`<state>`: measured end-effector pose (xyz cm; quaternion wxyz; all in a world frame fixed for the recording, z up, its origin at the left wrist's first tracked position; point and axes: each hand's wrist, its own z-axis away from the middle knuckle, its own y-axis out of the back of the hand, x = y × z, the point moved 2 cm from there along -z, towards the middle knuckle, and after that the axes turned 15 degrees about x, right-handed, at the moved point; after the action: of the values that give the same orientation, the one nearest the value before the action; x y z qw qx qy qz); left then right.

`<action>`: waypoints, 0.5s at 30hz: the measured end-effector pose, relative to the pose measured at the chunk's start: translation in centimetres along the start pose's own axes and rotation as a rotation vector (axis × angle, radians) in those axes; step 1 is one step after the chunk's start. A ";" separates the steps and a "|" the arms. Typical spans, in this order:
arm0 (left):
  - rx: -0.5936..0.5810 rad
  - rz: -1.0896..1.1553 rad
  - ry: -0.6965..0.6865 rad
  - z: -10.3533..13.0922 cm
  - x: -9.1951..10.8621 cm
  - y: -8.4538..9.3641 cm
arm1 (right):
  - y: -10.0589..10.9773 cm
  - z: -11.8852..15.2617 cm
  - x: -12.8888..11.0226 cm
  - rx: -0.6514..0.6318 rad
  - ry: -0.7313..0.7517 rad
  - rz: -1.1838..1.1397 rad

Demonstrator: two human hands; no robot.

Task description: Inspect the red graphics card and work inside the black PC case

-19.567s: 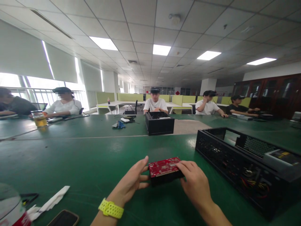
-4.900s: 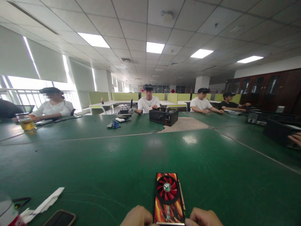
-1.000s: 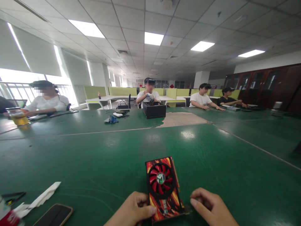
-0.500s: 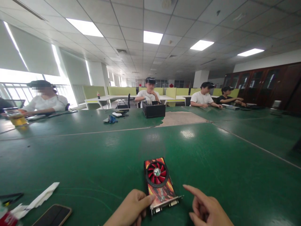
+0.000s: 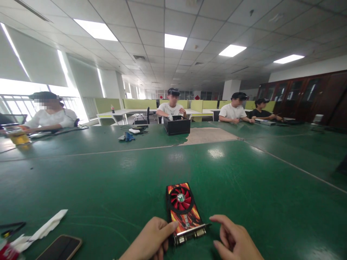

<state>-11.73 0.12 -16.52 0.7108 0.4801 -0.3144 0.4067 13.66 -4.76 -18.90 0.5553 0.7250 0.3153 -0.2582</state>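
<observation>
The left hand [image 5: 151, 241] grips the near left edge of a graphics card [image 5: 183, 211], its thumb lying against the card's side just behind the metal port bracket, which is raised slightly off the surface; the fingers curl under and are mostly hidden. The right hand [image 5: 234, 241] is released, fingers loosely bent and apart from the card, the index finger extended toward the bracket's right end without touching it. The card lies fan side up on the green table [image 5: 108, 180], close to the near edge and roughly centred in the view, its red fan toward the far end and its orange-and-black shroud toward the person. To the near left lie a dark smartphone [image 5: 60, 247], a crumpled white tissue [image 5: 45, 229], and, at the frame's corner, part of a red-and-white object too cropped to identify. Farther across the table stands an open black computer case [image 5: 177, 127], with a person in a white shirt [image 5: 171, 108] seated behind it, hands at its rim. Small blue and white items [image 5: 127, 136] rest left of the case. At the far left, another person in white [image 5: 51, 115] sits near a glass of amber liquid [image 5: 16, 136]. Two more seated people [image 5: 244, 110] appear at the far right.
</observation>
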 end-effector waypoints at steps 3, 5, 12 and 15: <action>-0.011 -0.010 -0.006 -0.1 -0.1 0.0 | -0.1 0.0 -0.1 -0.029 -0.021 -0.060; -0.023 -0.009 -0.011 -0.2 -0.2 0.0 | 0.0 0.0 -0.4 -0.022 -0.067 -0.112; -0.027 -0.011 -0.002 -0.4 -0.5 -0.1 | 0.8 0.2 -1.9 0.057 0.176 0.086; -0.044 -0.010 -0.019 -0.6 -0.7 -0.1 | 0.8 0.3 -2.5 0.014 0.396 0.102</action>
<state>-11.96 0.49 -17.32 0.7202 0.4696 -0.3277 0.3915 12.61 -5.63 -16.69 0.4896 0.7806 0.3793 -0.0842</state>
